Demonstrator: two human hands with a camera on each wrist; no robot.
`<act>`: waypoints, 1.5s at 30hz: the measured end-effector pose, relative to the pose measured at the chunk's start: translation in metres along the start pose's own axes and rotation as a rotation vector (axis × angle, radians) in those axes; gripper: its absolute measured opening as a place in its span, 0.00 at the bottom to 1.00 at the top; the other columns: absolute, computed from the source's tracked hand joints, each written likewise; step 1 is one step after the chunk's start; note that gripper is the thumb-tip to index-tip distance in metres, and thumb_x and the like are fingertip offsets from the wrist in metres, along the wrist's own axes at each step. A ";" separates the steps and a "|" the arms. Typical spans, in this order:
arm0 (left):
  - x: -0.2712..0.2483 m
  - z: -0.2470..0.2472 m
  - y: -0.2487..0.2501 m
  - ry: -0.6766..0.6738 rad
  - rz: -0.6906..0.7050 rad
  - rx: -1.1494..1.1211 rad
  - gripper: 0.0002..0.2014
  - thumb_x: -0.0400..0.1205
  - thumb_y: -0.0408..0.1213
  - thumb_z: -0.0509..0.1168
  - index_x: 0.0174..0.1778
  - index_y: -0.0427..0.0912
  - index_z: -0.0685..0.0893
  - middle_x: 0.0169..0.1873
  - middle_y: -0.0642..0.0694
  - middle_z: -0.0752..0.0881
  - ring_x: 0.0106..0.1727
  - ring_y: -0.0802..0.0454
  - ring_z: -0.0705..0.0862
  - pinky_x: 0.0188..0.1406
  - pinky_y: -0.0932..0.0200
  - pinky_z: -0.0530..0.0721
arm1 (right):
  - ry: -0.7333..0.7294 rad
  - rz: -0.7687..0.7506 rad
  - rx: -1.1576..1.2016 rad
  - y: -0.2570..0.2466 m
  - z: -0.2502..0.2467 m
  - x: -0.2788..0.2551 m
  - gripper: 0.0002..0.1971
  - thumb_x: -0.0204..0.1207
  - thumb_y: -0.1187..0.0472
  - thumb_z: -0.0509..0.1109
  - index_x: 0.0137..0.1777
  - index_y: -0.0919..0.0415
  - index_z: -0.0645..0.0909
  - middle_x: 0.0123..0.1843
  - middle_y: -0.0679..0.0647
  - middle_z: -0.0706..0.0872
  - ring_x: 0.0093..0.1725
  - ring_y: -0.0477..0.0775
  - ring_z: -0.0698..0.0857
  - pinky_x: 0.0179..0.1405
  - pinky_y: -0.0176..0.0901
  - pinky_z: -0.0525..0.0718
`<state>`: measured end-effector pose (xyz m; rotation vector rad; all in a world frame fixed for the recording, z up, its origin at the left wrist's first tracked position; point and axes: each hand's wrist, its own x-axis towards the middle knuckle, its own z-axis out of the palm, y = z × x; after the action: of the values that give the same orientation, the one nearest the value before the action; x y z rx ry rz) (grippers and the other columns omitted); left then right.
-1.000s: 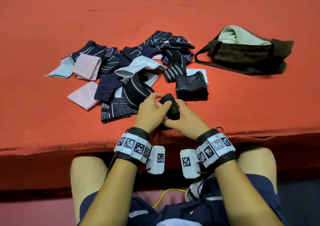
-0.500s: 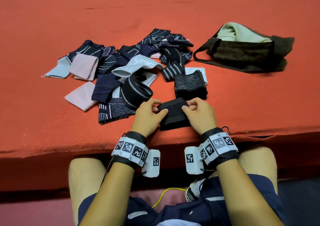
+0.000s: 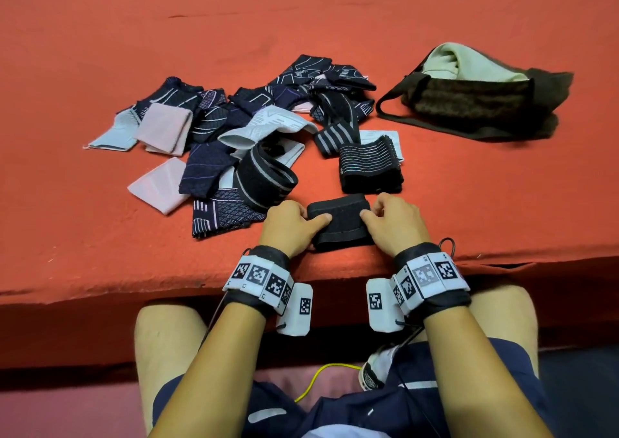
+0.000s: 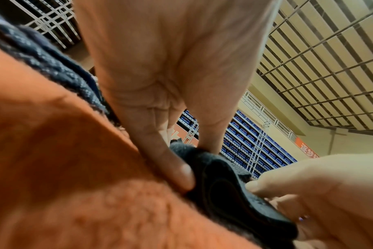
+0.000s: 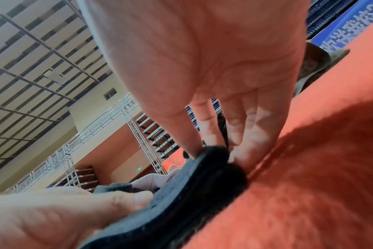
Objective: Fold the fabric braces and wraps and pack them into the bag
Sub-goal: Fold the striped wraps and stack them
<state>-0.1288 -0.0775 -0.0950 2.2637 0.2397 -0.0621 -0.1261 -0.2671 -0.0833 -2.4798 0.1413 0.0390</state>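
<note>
Black wrap (image 3: 340, 221) lying flat on the red bench (image 3: 100, 52) near its front edge, long axis running left to right between the hands. Left hand (image 3: 289, 226) pinching the left end, thumb on top; right hand (image 3: 393, 223) pinching the right end likewise. Bag (image 3: 475, 102) well off to the far right, mouth open, so nearer the right hand. Pile of braces (image 3: 214, 136) waiting on the far left. Probably one more fold before packing.
</note>
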 end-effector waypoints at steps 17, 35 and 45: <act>-0.007 0.006 -0.005 0.128 0.111 -0.024 0.20 0.75 0.51 0.77 0.50 0.45 0.75 0.36 0.47 0.87 0.40 0.48 0.87 0.46 0.51 0.84 | -0.054 0.019 0.152 0.001 -0.004 -0.004 0.12 0.81 0.50 0.68 0.43 0.55 0.71 0.42 0.53 0.88 0.25 0.53 0.90 0.30 0.48 0.87; -0.008 -0.005 0.032 0.054 0.196 -0.408 0.22 0.69 0.51 0.77 0.50 0.59 0.71 0.38 0.40 0.91 0.36 0.43 0.90 0.39 0.43 0.87 | 0.051 0.005 0.647 -0.003 -0.026 -0.003 0.15 0.75 0.56 0.78 0.44 0.57 0.72 0.38 0.53 0.79 0.23 0.46 0.86 0.36 0.65 0.91; 0.047 -0.001 0.083 -0.003 0.215 -0.423 0.22 0.72 0.44 0.74 0.58 0.49 0.74 0.46 0.37 0.89 0.49 0.42 0.91 0.53 0.40 0.90 | 0.200 -0.094 0.505 -0.016 -0.065 0.051 0.06 0.77 0.66 0.70 0.47 0.54 0.80 0.38 0.51 0.85 0.27 0.48 0.89 0.18 0.27 0.74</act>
<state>-0.0668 -0.1219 -0.0383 1.8549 0.0029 0.0907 -0.0738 -0.2993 -0.0257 -1.9778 0.1039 -0.2549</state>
